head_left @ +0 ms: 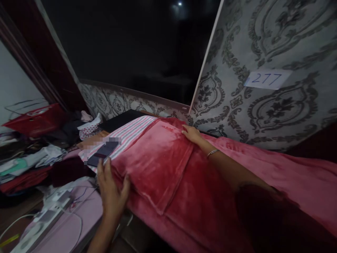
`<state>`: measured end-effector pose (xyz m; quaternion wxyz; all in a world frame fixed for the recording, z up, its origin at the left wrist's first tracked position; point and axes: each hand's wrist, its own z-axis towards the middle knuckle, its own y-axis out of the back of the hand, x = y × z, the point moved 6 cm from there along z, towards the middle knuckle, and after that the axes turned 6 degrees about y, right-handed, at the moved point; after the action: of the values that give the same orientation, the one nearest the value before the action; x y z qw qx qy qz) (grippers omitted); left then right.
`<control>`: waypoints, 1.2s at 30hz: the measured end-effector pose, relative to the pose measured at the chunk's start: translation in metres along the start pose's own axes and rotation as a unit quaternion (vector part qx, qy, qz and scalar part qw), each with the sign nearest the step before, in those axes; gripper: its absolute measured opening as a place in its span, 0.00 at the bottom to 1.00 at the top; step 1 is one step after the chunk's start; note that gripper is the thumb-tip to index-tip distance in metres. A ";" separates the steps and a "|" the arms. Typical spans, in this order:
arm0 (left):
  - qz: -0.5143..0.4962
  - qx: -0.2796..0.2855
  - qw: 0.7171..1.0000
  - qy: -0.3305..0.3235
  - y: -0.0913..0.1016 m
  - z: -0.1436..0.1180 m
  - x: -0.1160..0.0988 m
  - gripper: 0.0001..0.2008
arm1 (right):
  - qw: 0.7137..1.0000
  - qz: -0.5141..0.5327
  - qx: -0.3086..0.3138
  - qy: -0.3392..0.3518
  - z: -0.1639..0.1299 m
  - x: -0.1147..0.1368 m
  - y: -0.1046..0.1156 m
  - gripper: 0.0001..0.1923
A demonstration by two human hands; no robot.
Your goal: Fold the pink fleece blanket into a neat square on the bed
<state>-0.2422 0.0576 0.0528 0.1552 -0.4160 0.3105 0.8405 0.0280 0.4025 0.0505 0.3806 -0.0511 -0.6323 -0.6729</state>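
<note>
A folded piece of red plush fabric (158,154) lies over a larger red plush spread (210,186); what kind of item it is, I cannot tell. My left hand (112,191) is open at its near left edge, thumb and fingers apart. At the far right edge of the folded piece, my right hand (191,134) rests with its fingers stretched out and apart, a thin bracelet on the wrist. Just beyond the left fingertips, a dark phone (104,151), partly blurred out, lies on a pink, grey and white striped cloth (135,127).
A large dark screen (137,45) stands behind, beside patterned wallpaper with a paper label (268,79) reading 277. On the left are a white power strip (44,219) with cables, piled clothes (28,163) and a red bag (37,119).
</note>
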 end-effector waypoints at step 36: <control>0.090 0.351 0.897 -0.252 -0.085 -0.020 -0.089 0.24 | 0.983 -0.039 -0.145 0.102 -0.075 0.042 0.029 0.23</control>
<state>-0.1322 0.1086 0.0809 0.2876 -0.0792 0.5723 0.7638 0.0460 0.3195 0.0825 0.4050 -0.0117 -0.4871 -0.7737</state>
